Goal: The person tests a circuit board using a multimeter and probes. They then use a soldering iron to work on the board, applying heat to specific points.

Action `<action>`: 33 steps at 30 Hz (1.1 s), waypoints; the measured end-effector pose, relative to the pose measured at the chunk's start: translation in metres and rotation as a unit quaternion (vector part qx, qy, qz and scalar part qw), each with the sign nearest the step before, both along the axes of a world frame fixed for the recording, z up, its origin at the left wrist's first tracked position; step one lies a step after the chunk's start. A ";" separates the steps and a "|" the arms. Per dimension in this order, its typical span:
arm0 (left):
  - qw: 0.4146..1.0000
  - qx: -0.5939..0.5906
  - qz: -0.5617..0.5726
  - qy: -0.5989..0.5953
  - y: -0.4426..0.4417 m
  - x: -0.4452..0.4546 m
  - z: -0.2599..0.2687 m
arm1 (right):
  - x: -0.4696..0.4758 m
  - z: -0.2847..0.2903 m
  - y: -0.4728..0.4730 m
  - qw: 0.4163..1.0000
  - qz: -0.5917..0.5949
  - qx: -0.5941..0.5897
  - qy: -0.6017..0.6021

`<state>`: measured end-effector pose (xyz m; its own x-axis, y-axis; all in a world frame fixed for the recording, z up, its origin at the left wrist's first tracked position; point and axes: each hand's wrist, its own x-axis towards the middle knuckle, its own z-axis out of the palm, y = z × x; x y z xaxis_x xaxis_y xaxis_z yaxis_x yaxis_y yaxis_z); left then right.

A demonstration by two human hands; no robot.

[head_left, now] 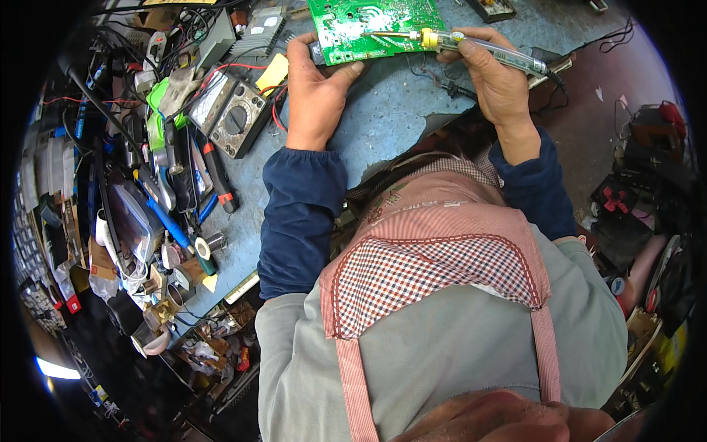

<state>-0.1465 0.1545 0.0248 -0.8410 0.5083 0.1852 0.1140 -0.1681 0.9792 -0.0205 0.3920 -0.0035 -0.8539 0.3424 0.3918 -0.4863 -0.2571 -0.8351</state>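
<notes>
My left hand (317, 91) grips the lower left corner of a green printed circuit board (375, 27), its thumb below the near edge. The board is tilted above the blue bench, solder side towards me. In my right hand (494, 77) is a soldering iron (475, 47) with a clear handle and a yellow collar. Its tip points left and lies over the solder joints at the middle of the board; whether it touches them I cannot tell. The iron's dark cord runs down from the handle's right end. The board's far edge is cut off by the picture's top.
Left of my left hand lies an analog multimeter (235, 119) with red and black leads. Beyond it are a finned heatsink (259, 33), a grey glove (179, 88), hand tools and a solder spool (215, 242). A dark tray (494, 10) stands at the top right of the worn bench (381, 121).
</notes>
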 end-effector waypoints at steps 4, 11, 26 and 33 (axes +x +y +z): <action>1.000 -0.017 0.008 0.024 -0.001 0.000 0.001 | 0.000 0.000 0.000 1.000 0.000 0.012 -0.008; 1.000 -0.005 0.001 0.009 -0.001 0.000 0.003 | 0.002 0.002 -0.002 0.999 -0.009 0.028 -0.021; 1.000 0.001 -0.008 -0.016 -0.003 -0.002 0.000 | 0.008 0.005 -0.003 0.986 -0.071 0.131 -0.069; 1.000 0.005 -0.009 -0.028 -0.004 -0.002 -0.001 | 0.011 0.012 -0.004 0.971 -0.091 0.212 -0.067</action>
